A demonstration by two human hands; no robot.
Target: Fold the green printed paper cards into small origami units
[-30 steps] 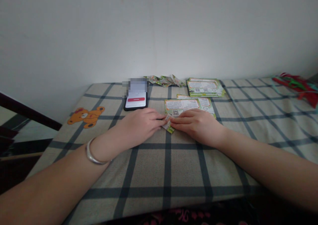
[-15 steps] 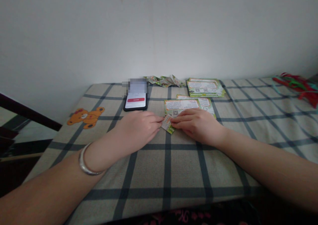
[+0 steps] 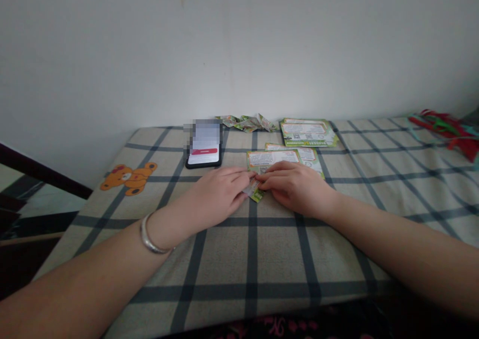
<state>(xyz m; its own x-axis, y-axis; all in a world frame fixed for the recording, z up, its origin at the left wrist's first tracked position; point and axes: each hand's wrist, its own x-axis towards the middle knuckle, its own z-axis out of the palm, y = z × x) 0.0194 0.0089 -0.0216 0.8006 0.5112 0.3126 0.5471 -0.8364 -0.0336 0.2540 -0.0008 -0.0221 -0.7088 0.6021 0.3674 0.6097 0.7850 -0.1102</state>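
On the checked cloth [image 3: 262,259] our left hand [image 3: 215,195] and right hand [image 3: 295,186] have drawn closer than a moment ago, fingertips nearly meeting. Both pinch the small folded paper [image 3: 255,190], pressed flat just before the leaflets [image 3: 277,158]; we judge the crease tightening.

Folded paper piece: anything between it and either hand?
Nothing visible. The left hand and right hand both have fingertips directly on the folded paper piece, pressing it on the checked cloth. The leaflets and phone lie behind it.
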